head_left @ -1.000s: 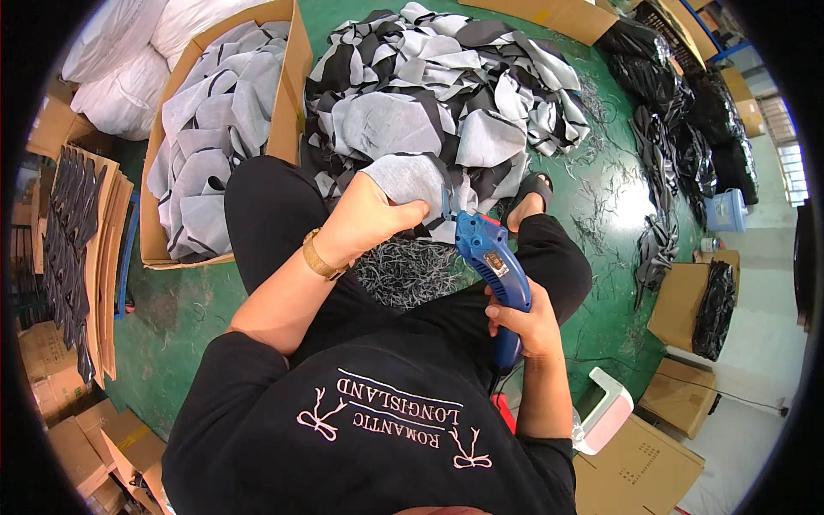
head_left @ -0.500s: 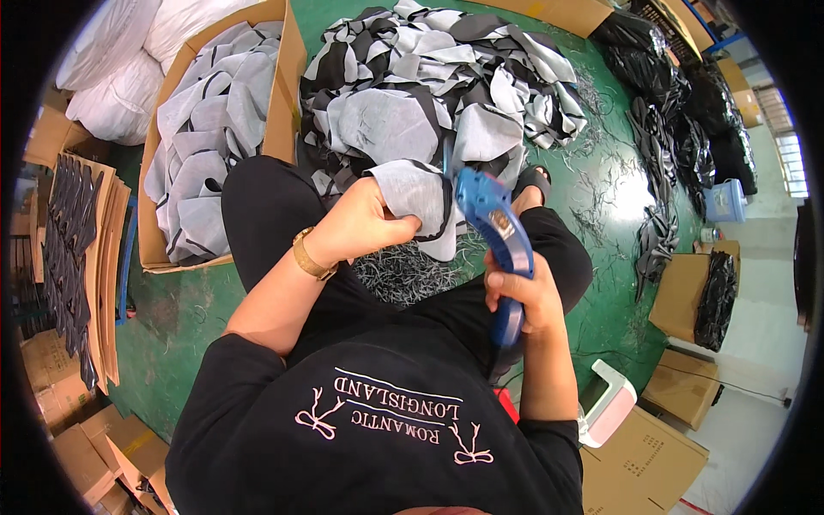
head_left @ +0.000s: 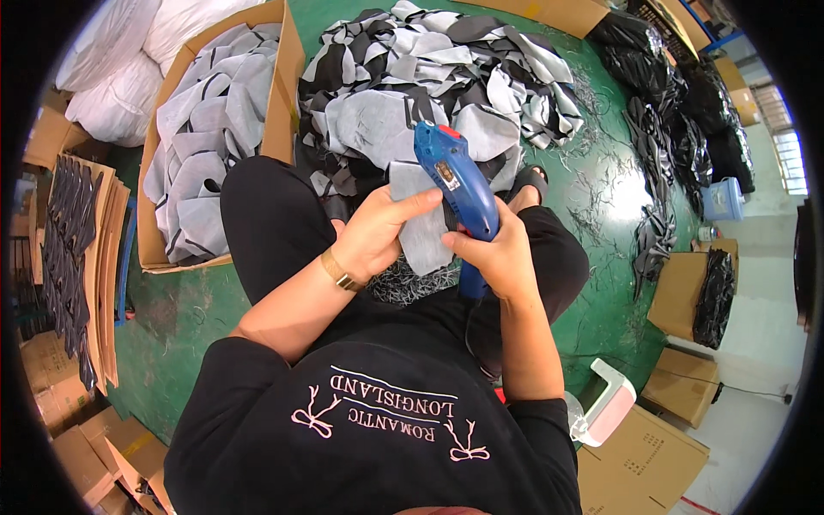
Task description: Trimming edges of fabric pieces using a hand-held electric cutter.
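Observation:
My right hand (head_left: 498, 253) grips a blue handheld electric tool (head_left: 457, 184) with a red button, its nose pointing up and away from me. My left hand (head_left: 378, 232) pinches a grey fabric piece (head_left: 425, 232) held just left of the tool, over my lap. A gold bracelet (head_left: 339, 270) sits on my left wrist. Dark thread scraps (head_left: 412, 279) lie on my lap beneath both hands.
A heap of grey and black fabric pieces (head_left: 429, 86) lies on the green floor ahead. A cardboard box (head_left: 275, 112) of grey pieces stands to the left, with white sacks (head_left: 129, 77) behind it. Black bags (head_left: 687, 112) and boxes (head_left: 678, 292) lie to the right.
My right hand has raised the blue tool and swung it left, over the fabric piece. My left hand has lifted the grey piece closer to me.

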Demonstrator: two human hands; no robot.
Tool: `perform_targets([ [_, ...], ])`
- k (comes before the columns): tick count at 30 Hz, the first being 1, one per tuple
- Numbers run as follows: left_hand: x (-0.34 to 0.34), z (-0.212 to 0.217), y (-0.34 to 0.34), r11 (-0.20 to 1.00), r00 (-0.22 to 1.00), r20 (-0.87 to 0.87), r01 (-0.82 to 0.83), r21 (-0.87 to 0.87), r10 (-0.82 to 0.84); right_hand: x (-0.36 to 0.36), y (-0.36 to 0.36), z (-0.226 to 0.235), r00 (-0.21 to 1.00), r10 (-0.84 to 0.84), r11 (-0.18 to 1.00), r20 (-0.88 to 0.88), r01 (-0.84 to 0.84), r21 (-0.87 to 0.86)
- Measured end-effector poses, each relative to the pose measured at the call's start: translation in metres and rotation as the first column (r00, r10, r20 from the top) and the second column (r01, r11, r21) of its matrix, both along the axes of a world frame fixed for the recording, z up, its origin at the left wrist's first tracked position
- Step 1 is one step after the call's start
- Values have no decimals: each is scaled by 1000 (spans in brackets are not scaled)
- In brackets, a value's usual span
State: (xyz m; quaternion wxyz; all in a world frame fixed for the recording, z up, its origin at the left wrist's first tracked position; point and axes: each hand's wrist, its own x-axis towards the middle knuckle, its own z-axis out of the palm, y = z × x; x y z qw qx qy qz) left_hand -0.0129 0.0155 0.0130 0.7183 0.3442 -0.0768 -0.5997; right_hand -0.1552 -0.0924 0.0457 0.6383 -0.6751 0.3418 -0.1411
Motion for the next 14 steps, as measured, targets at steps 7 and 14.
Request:
perform_targets([
  [7, 8, 1, -2, 999, 999, 47, -9, -31, 11, -51, -16, -19, 960, -83, 882, 267, -53, 468],
  [14, 14, 1, -1, 999, 988, 156, -3, -54, 12, -92, -2, -32, 977, 53, 729, 208, -180, 660],
])
